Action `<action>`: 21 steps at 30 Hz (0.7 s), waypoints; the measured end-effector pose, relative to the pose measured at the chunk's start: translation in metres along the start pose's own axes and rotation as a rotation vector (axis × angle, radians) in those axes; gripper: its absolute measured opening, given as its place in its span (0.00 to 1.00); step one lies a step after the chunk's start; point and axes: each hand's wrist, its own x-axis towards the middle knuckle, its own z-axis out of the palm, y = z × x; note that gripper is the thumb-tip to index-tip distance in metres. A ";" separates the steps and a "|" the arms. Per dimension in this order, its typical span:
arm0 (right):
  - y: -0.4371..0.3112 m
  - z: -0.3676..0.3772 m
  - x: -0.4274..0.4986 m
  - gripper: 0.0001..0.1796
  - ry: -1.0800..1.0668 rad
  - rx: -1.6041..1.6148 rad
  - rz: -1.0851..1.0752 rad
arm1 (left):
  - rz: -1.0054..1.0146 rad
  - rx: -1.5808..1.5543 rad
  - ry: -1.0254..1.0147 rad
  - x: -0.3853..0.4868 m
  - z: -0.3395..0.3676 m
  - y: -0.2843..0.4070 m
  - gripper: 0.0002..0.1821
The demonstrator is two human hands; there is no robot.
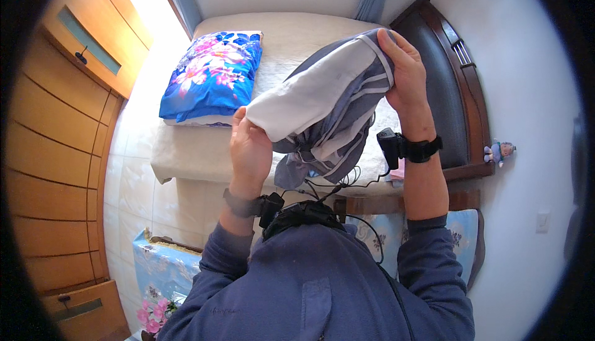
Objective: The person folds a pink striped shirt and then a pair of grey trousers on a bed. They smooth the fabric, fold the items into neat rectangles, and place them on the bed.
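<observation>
A grey garment with white lining [316, 90], turned partly inside out, is stretched between my two hands above the bed. My left hand [251, 150] pinches the lower corner of a white lining piece, likely a pocket bag. My right hand [406, 76] grips the hemmed upper edge, thumb on top. The rest of the grey cloth hangs in folds below and between the hands. A small grey cloth part [290, 171] dangles near my left wrist; whether it belongs to the same garment I cannot tell.
The bed [186, 155] has a cream cover, a dark headboard [441, 90] on the right and a blue floral pillow [216, 73] at the left. Cables [344, 185] run between my wrist devices. A wooden seat with blue floral cushions [376, 238] and pink flowers [155, 315] are nearby.
</observation>
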 end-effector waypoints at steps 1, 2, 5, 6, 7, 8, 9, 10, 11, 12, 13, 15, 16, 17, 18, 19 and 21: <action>-0.001 0.001 0.001 0.13 -0.022 -0.008 0.010 | -0.002 -0.018 -0.105 0.000 0.000 -0.001 0.16; 0.000 0.001 0.002 0.13 -0.051 -0.013 0.010 | -0.049 -0.022 -0.137 -0.001 0.000 -0.005 0.15; 0.001 -0.002 0.006 0.13 -0.057 -0.100 -0.013 | -0.075 0.086 -0.146 -0.007 -0.006 -0.018 0.11; 0.000 -0.004 0.008 0.13 -0.015 -0.083 -0.013 | -0.075 0.073 -0.137 -0.013 -0.010 -0.027 0.11; -0.001 -0.006 0.010 0.14 0.025 -0.066 -0.013 | -0.047 0.021 -0.188 -0.019 -0.016 -0.037 0.12; -0.003 -0.009 0.011 0.14 0.016 -0.019 -0.051 | -0.036 0.162 -0.209 -0.021 -0.023 -0.046 0.11; -0.005 -0.011 0.011 0.14 0.069 -0.039 -0.032 | -0.145 0.315 -0.138 -0.021 -0.032 -0.051 0.09; -0.008 -0.013 0.011 0.14 0.075 -0.033 -0.051 | -0.238 0.432 -0.112 -0.020 -0.040 -0.056 0.08; -0.011 -0.015 0.011 0.14 0.108 -0.040 -0.056 | -0.334 0.548 -0.085 -0.020 -0.047 -0.059 0.07; -0.013 -0.016 0.009 0.14 0.140 -0.072 -0.064 | -0.424 0.654 0.010 -0.019 -0.053 -0.056 0.05; -0.016 -0.016 0.007 0.14 0.075 -0.122 -0.103 | -0.224 0.668 -0.048 -0.017 -0.055 -0.054 0.05; -0.020 -0.015 0.004 0.14 0.036 -0.249 -0.103 | 0.011 0.782 -0.009 -0.012 -0.048 -0.048 0.07; -0.021 -0.012 0.004 0.14 0.005 -0.328 -0.108 | 0.088 0.709 -0.126 -0.007 -0.040 -0.043 0.11; -0.019 -0.009 0.003 0.13 -0.050 -0.283 -0.106 | 0.001 0.647 -0.229 -0.002 -0.030 -0.037 0.15; -0.017 -0.005 0.004 0.13 -0.041 -0.264 -0.102 | -0.132 0.668 -0.188 0.005 -0.015 -0.039 0.17; -0.015 -0.002 0.004 0.13 -0.072 -0.224 -0.100 | -0.152 0.612 -0.242 0.007 -0.002 -0.043 0.19; -0.012 0.000 0.004 0.12 -0.015 -0.255 -0.095 | -0.328 0.480 -0.200 0.004 0.019 -0.052 0.18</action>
